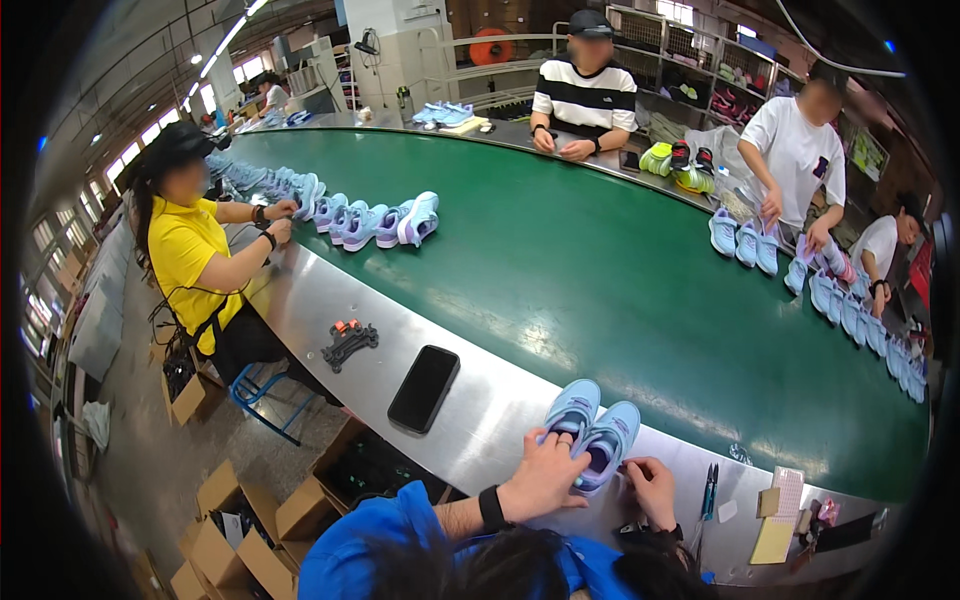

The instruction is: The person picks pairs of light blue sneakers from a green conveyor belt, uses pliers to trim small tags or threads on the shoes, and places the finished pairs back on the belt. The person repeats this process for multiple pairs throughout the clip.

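Note:
Two light-blue sneakers with purple linings stand side by side in front of me on the metal table edge, toes pointing away: a left sneaker (573,402) and a right sneaker (618,428). My left hand (543,468) grips the pair at the heels, fingers reaching over the collars. Beside the right sneaker's heel is my right hand (654,490), its thumb and fingers pinched together; what they hold, if anything, is too small to make out.
Left of the shoes lie a black phone (424,389) and a black bracket-like part (350,344). Blue-handled snips (710,492) and yellow paper (772,540) lie to the right. A green conveyor belt (500,260) carries rows of sneakers. Co-workers sit around it; open cartons (245,530) stand below left.

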Tool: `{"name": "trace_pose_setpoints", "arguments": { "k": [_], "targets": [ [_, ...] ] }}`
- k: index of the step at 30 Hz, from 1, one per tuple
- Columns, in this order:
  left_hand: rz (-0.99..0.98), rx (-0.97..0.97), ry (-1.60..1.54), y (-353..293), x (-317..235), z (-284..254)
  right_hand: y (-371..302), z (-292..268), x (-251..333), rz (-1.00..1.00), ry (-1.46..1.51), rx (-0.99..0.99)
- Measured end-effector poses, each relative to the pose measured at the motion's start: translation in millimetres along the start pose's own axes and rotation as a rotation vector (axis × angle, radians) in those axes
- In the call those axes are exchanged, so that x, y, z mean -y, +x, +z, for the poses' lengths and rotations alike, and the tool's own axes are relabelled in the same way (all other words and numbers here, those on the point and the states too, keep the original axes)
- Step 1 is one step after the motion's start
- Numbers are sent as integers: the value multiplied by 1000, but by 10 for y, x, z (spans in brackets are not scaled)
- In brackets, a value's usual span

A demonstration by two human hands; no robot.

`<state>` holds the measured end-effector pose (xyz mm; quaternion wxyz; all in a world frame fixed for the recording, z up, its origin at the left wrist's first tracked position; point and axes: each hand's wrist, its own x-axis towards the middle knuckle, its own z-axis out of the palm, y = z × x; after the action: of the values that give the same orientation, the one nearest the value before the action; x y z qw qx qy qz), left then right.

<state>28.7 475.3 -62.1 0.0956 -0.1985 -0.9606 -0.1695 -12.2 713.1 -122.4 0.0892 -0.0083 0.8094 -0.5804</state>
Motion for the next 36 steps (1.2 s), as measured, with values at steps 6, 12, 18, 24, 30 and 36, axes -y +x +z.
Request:
{"name": "trace_pose_setpoints", "arguments": {
  "k": [6, 12, 18, 24, 30, 36],
  "targets": [
    [-44, -77, -23, 276, 660, -443, 3, -23, -35, 29, 136, 12],
    [-286, -470, 296, 978, 1686, -970, -16, -30, 5, 10, 60, -31],
    [-638, -740, 140, 1175, 2099, -771, -41, -10, 43, 9, 69, -72],
    [-519, -430, -1207, 1077, 1631, 447, -66, 46, 142, 15, 42, -111],
    [-617, -461, -1180, 980, 996, 789, -71, 37, 186, 26, 23, -115],
    [-558, -481, -886, 945, 881, 839, -25, 17, 233, 108, 38, -118]
  ]
}}
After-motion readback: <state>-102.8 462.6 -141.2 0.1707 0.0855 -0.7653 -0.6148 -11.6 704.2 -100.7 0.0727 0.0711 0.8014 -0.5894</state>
